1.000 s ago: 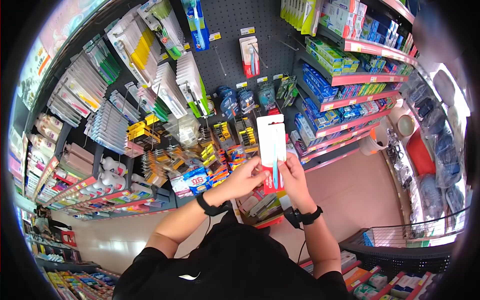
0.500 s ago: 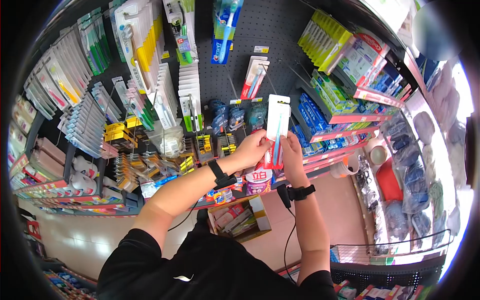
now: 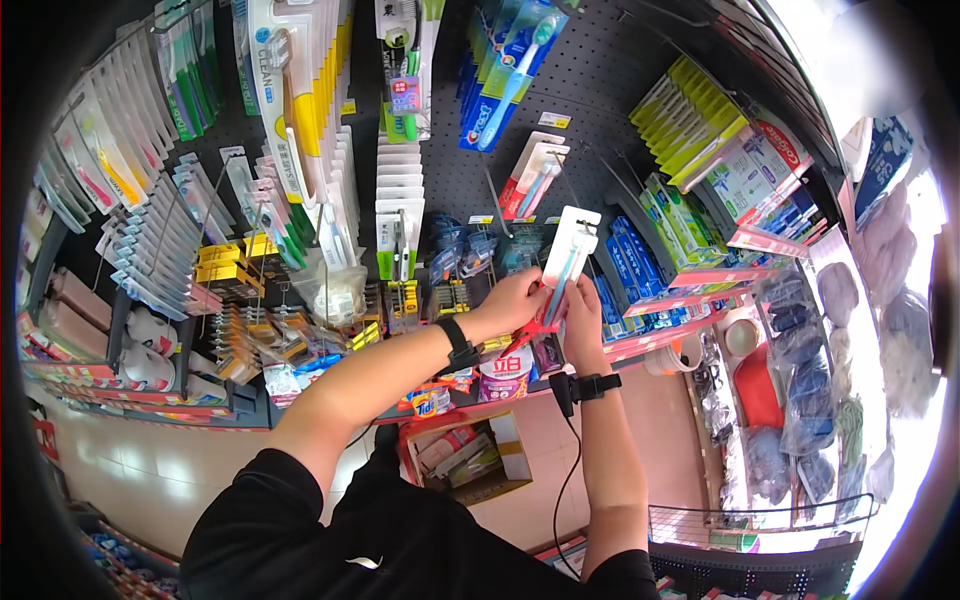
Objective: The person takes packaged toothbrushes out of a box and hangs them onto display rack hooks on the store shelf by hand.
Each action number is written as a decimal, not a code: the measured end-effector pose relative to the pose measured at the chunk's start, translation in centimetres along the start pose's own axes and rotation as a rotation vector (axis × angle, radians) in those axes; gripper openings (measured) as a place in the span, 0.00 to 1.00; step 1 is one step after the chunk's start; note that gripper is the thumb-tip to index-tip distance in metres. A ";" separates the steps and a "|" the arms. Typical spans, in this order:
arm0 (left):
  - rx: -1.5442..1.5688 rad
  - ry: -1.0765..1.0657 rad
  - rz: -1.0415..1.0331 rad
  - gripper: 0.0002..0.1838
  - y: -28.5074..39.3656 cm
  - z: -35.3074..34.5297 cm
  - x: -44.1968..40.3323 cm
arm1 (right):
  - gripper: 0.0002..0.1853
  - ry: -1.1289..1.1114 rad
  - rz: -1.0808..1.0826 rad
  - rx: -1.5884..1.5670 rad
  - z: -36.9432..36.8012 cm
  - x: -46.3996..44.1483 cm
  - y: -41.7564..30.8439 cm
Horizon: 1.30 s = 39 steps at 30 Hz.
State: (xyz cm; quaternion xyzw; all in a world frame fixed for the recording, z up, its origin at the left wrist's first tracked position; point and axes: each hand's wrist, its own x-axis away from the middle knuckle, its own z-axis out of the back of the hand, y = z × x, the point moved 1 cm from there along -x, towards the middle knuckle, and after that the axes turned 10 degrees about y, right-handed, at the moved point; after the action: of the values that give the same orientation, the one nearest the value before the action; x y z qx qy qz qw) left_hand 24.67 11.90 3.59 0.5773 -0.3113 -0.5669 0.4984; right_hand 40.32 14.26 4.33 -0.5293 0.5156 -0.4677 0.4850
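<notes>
A toothbrush pack [image 3: 572, 250] with a white top, a red lower part and a light blue brush is held upright and slightly tilted before the pegboard. My left hand [image 3: 513, 303] grips its lower left side, fingers curled. On its lower right side, my right hand [image 3: 583, 325] is closed with fingers pressed to the card. Just behind and above, similar red and white packs [image 3: 533, 180] hang on a hook. To their upper left hang blue Crest toothbrush packs [image 3: 505, 85].
Hanging toothbrush packs [image 3: 398, 215] fill the left side. Boxed toothpaste stands on the right shelves [image 3: 700, 277]. An open carton [image 3: 515, 450] with packs inside is on the floor below my arms. Bagged goods [image 3: 808, 390] hang at the far right.
The view has moved closer to the pegboard. Both hands still hold the toothbrush pack, which now leans further to the right and sits nearer the hanging red and white packs.
</notes>
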 end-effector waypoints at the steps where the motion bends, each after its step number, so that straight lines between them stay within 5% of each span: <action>1: 0.003 0.002 0.002 0.13 -0.6 0.2 -0.6 | 0.13 0.016 0.034 0.032 -0.5 -0.7 0.0; 11: -0.190 0.051 0.027 0.14 -4.2 1.6 -5.9 | 0.13 0.057 0.135 0.109 -4.1 -7.7 2.5; 13: -0.002 0.095 0.199 0.16 -4.5 1.8 -6.9 | 0.13 0.061 0.136 0.139 -4.6 -9.8 2.7; 19: 0.179 0.026 0.193 0.29 -6.8 1.8 -9.7 | 0.15 0.079 0.170 0.247 -7.0 -14.7 2.4; 24: -0.091 0.222 -0.144 0.30 -7.8 1.4 -8.0 | 0.20 0.135 0.161 0.298 -6.7 -14.5 3.6; 25: -0.098 0.208 -0.134 0.30 -7.7 1.4 -6.7 | 0.22 0.201 0.168 0.300 -6.2 -13.7 4.5; 27: 0.042 0.069 0.235 0.29 -8.0 1.0 -2.8 | 0.21 0.244 0.095 0.312 -4.2 -11.1 6.8; 29: 0.242 -0.071 0.317 0.26 -9.0 1.0 1.6 | 0.20 0.084 0.075 0.243 -1.8 -6.6 9.8; 31: 0.070 -0.482 0.620 0.20 -9.2 2.2 6.7 | 0.18 0.057 -0.052 0.299 1.0 -0.4 13.8; 32: -0.029 -0.561 0.507 0.16 -10.9 2.5 9.4 | 0.16 -0.014 -0.125 0.355 2.1 2.8 15.7; 39: -0.315 -0.696 0.856 0.17 -17.7 7.0 29.1 | 0.15 -0.136 -0.455 0.706 9.6 27.1 30.0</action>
State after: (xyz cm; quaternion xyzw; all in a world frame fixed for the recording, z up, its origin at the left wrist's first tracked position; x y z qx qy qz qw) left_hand 19.01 -11.05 -21.86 0.0978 -0.5748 -0.5108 0.6317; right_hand 47.92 -12.52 -26.61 -0.4607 0.1610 -0.6747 0.5538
